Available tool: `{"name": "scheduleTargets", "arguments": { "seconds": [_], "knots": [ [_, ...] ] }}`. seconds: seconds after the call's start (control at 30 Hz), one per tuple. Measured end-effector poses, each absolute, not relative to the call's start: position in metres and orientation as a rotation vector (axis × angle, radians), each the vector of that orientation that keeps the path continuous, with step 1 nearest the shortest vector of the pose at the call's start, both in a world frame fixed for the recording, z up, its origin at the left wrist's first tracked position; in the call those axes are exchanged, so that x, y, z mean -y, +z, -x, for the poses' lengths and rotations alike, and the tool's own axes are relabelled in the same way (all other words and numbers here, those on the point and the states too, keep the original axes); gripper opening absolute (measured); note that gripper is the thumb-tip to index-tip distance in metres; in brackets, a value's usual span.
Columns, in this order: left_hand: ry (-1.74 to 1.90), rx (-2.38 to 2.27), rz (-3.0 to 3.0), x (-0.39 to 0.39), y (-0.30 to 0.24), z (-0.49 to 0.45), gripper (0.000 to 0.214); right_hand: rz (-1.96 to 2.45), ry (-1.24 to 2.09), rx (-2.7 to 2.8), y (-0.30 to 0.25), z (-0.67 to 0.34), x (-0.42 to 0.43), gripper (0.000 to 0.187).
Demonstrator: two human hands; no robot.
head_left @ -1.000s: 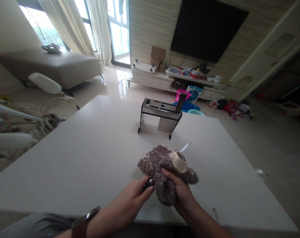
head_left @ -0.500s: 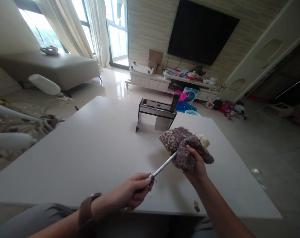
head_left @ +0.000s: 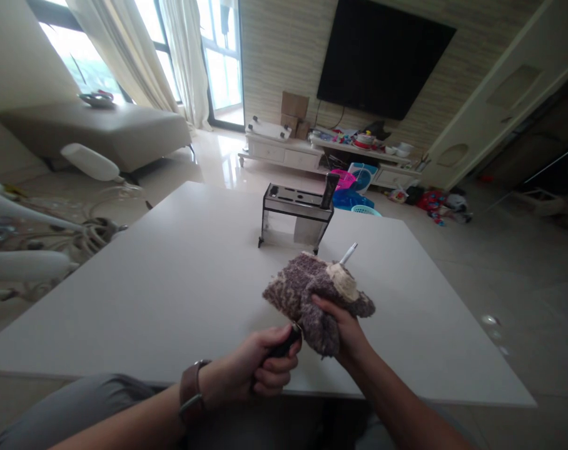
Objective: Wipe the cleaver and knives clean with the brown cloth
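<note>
My left hand [head_left: 269,362] is closed around the black handle of a honing steel [head_left: 348,252], whose metal rod runs up to the right. A fluffy grey-brown and cream cloth [head_left: 303,284] is wrapped about the rod, and only the tip pokes out beyond it. My right hand [head_left: 344,328] grips the cloth around the rod, close to the handle's guard. Past the cloth, a knife block [head_left: 296,203] with clear sides stands on the white table [head_left: 185,275]. One knife with a black handle [head_left: 329,189] is in its right end, the blade showing inside.
Behind the table is a low white TV cabinet [head_left: 288,155] with toys and bowls on it. Pink and blue plastic baskets [head_left: 344,180] sit on the floor beyond the far edge. At left lie white lamp parts [head_left: 91,162] and a padded bench [head_left: 101,134].
My right hand has slid the cloth down the rod toward my left hand, covering the part by the guard. The rod's tip now sticks out past the cloth.
</note>
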State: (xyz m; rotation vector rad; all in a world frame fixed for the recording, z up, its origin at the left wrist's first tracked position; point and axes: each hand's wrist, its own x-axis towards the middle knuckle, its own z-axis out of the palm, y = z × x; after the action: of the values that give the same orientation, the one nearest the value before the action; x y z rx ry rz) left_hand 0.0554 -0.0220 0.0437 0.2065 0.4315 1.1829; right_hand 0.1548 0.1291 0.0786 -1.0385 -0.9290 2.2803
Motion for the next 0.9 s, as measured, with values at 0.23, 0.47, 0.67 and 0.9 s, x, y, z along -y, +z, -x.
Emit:
{"name": "scheduleTargets", "arguments": {
  "seconds": [0.23,0.47,0.67,0.9],
  "knots": [
    [1.159,-0.578,-0.321,0.020,0.046,-0.058,0.034,0.928,2.018,0.831,0.099,-0.153,-0.193,0.023],
    [1.198,-0.609,-0.319,0.023,0.038,-0.059,0.035,0.954,2.189,0.907,0.084,-0.157,-0.167,0.028],
    [1.297,-0.696,-0.301,0.020,0.027,-0.062,0.042,1.061,2.318,1.051,0.064,-0.155,-0.115,0.036],
    [1.226,-0.770,-0.429,0.016,0.032,-0.067,0.039,0.953,2.079,0.840,0.080,-0.151,-0.176,0.024]
  ]
}}
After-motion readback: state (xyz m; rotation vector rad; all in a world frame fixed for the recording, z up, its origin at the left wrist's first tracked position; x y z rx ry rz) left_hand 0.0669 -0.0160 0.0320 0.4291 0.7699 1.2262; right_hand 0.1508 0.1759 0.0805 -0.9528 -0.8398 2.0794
